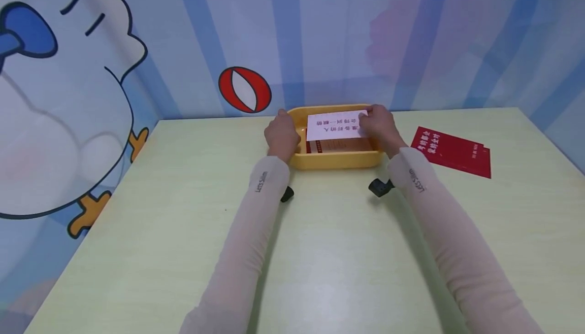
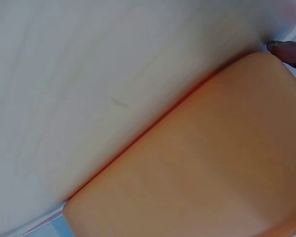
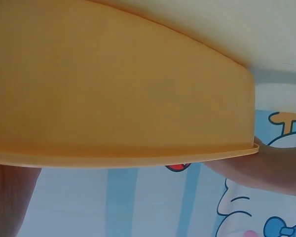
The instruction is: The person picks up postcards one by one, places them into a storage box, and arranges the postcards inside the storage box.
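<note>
A yellow plastic bin stands on the far part of the table, its outer wall filling much of both wrist views. My left hand grips the bin's left end, its fingers curled at the rim. At the right end, my right hand pinches the edge of a white card with printed Chinese characters. This card is over the bin's opening. Below it, inside the bin, lies a brownish-red printed card or booklet, partly covered. The right hand's fingertips are mostly hidden in the wrist views.
Red cards with white lettering lie overlapping on the table, right of the bin. A blue striped backdrop with cartoon figures rises just behind the table's far edge. Black wrist cameras hang beneath both sleeves.
</note>
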Available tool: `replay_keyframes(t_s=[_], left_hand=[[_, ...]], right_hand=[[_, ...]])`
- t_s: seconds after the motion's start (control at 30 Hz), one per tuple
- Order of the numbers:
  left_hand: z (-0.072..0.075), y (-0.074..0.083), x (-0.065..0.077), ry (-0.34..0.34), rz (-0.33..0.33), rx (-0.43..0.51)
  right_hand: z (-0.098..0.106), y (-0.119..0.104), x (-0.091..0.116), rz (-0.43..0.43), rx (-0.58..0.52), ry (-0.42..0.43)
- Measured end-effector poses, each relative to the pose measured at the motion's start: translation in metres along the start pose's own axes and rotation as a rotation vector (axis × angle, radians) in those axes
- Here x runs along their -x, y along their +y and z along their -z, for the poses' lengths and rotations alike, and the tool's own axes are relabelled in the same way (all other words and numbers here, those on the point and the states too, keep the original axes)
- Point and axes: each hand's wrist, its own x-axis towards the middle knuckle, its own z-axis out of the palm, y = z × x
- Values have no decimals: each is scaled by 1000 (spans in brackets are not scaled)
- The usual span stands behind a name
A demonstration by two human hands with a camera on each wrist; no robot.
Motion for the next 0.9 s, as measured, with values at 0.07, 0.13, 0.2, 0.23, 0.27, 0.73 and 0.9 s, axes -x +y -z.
replay_keyframes(t_s=[0.07, 0.13, 0.2, 0.23, 0.27, 0.73, 0.9], left_hand=[[-1, 0, -1, 0, -2, 1], [-1, 0, -1, 0, -4, -3], [-2, 0, -1, -4, -4, -6], [-2, 0, -1, -4, -5, -9], [-2, 0, -1, -3, -6, -11], [-1, -2, -2, 14, -13, -12], [-2, -1, -3, 14, -13, -5]], right_hand=[[0, 0, 0, 9, 4, -1], [1, 0, 1, 15, 6, -1], [1, 1, 1, 21, 9, 1], [1, 2, 1, 20, 7, 2], [0, 2, 1, 21, 6, 4], [-3, 4, -1, 107, 51, 17], [-4, 4, -1, 91, 54, 23]])
